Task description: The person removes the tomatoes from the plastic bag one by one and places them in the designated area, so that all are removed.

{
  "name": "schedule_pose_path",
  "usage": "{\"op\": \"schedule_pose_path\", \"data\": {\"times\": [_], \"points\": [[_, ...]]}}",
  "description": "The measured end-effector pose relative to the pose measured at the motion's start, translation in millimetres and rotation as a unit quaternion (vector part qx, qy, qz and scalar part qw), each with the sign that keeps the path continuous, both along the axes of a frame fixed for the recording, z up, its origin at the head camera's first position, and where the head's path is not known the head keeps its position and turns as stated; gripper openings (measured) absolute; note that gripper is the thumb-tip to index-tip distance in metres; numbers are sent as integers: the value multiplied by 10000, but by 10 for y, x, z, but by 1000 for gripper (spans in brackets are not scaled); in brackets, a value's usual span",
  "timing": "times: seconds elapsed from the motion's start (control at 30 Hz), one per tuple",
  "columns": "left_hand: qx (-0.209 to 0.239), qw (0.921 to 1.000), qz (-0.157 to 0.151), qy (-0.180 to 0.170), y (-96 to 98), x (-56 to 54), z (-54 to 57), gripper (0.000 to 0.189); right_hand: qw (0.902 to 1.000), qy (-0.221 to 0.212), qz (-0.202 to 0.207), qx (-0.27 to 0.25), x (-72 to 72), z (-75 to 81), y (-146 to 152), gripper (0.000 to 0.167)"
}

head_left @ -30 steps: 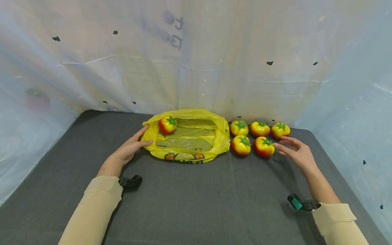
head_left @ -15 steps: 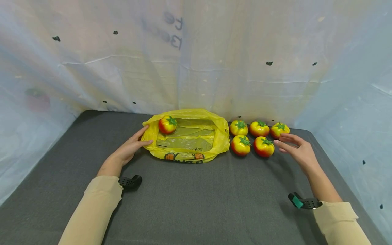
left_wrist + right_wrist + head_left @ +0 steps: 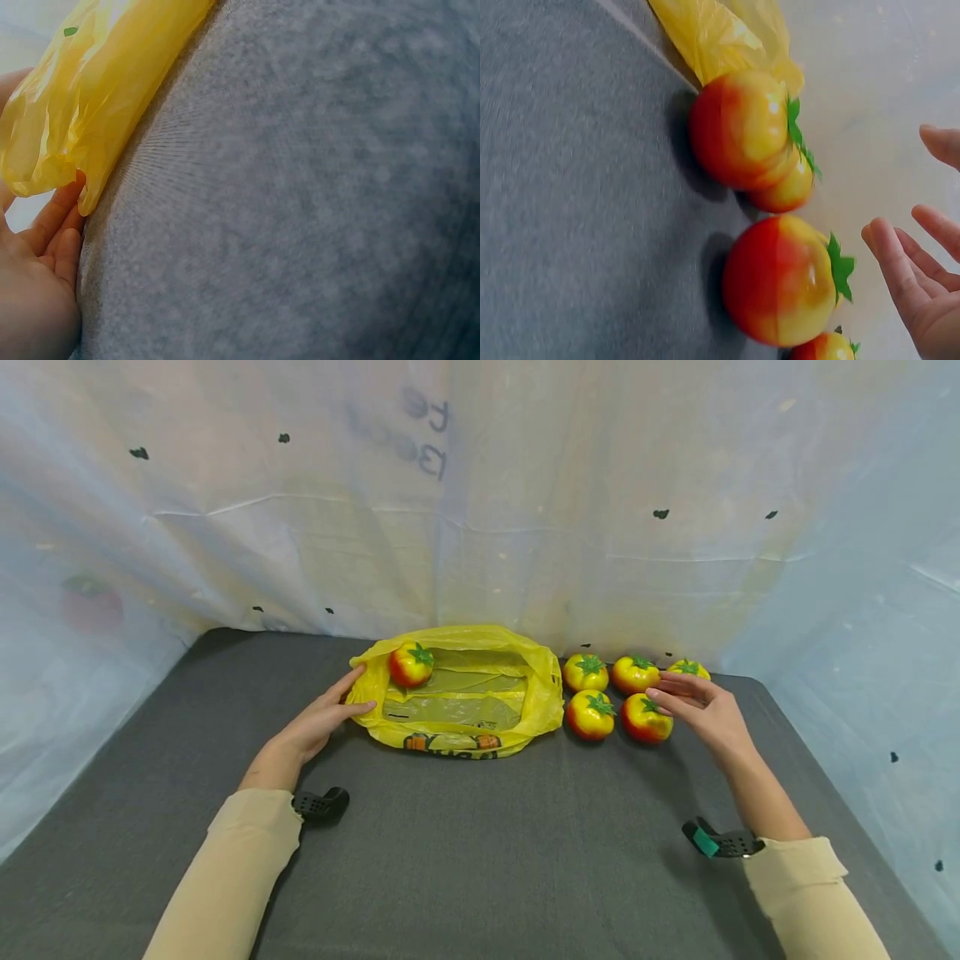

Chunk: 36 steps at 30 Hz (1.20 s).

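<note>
A yellow plastic bag [image 3: 542,689] lies on the table with its mouth spread wide, and one red-and-yellow tomato [image 3: 410,665] sits inside at its left. My left hand [image 3: 311,727] touches the bag's left side, fingers and thumb fairly straight; in the left wrist view its fingertips meet the bag's edge [image 3: 112,127]. To the bag's right, several more tomatoes stand in two rows. My right hand [image 3: 705,714] hovers over the right end of these, fingers spread and holding nothing. Nearest it are the front right tomato [image 3: 643,725] and the partly covered back right tomato [image 3: 692,668].
The dark grey table [image 3: 487,860] extends in front of the bag. Pale plastic sheeting [image 3: 510,485] hangs behind it and at both sides. Both wrists wear black straps.
My right hand has shifted left, over the front right tomato, and now covers part of the back right one. My left hand and the bag stay still.
</note>
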<state>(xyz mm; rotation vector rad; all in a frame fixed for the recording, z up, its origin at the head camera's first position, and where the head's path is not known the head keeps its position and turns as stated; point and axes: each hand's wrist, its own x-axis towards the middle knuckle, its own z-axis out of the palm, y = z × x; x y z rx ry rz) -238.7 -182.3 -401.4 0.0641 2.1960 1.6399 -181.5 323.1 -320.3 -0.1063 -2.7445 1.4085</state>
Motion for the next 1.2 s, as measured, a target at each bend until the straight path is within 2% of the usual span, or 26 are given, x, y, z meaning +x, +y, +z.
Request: {"op": "schedule_pose_path", "data": {"times": [0.5,0.7,1.2], "points": [[32,10000,-1,40,-9,20,4,81,9989,-94,411,-202,-51,7,-246,66],[81,9999,-36,87,-3,27,7,81,9985,-110,430,-317,-69,3,-341,63],[96,9999,-46,66,-9,26,5,81,9959,-38,697,-576,-148,-82,-529,62]]}}
